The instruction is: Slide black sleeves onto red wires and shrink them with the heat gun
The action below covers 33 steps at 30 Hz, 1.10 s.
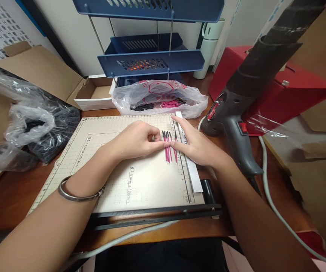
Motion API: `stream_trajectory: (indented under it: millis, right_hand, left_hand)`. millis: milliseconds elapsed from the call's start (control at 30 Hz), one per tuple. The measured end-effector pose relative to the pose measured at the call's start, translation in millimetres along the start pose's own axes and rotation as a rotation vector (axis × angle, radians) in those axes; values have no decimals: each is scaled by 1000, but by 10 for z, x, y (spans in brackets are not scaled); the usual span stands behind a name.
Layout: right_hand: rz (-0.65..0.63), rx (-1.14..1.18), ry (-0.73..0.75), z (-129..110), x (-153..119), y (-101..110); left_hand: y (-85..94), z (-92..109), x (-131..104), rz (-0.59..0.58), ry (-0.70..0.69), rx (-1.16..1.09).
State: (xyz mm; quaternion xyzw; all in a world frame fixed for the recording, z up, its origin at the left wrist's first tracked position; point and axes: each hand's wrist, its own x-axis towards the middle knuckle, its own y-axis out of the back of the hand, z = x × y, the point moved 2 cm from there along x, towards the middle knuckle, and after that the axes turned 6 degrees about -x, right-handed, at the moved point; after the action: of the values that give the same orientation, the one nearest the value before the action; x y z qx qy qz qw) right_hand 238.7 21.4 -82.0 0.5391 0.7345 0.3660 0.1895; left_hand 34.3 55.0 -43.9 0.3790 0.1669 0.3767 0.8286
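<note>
Several thin magenta wires with black ends (167,154) lie side by side near the right edge of a cream paper-cutter board (151,185). My left hand (140,140) has its fingers curled, with the thumb tip touching the wires from the left. From the right, my right hand (193,142) reaches over the white strip (193,175), its thumb on the wires and its index finger stretched away from it. The two thumb tips meet over the middle of the wires. Whether the left fingertips pinch anything is hidden.
Behind the board sits a plastic bag (126,99) with more wires, beside an open carton (97,90) and below a blue rack (151,62). A heat gun (239,102) and red box (287,87) stand right. Plastic bags (28,124) lie left. A cable crosses the front.
</note>
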Motion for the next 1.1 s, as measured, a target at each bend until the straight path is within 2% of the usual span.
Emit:
stream_trajectory:
  millis: [600, 933, 1100]
  right_hand:
    - [-69, 83, 17, 11, -20, 119]
    - [-24, 26, 11, -28, -32, 102]
    - [4, -61, -50, -105, -50, 98]
  left_hand:
    - [52, 14, -21, -45, 25, 3]
    - [36, -20, -22, -34, 18, -2]
    - [39, -6, -21, -31, 4, 11]
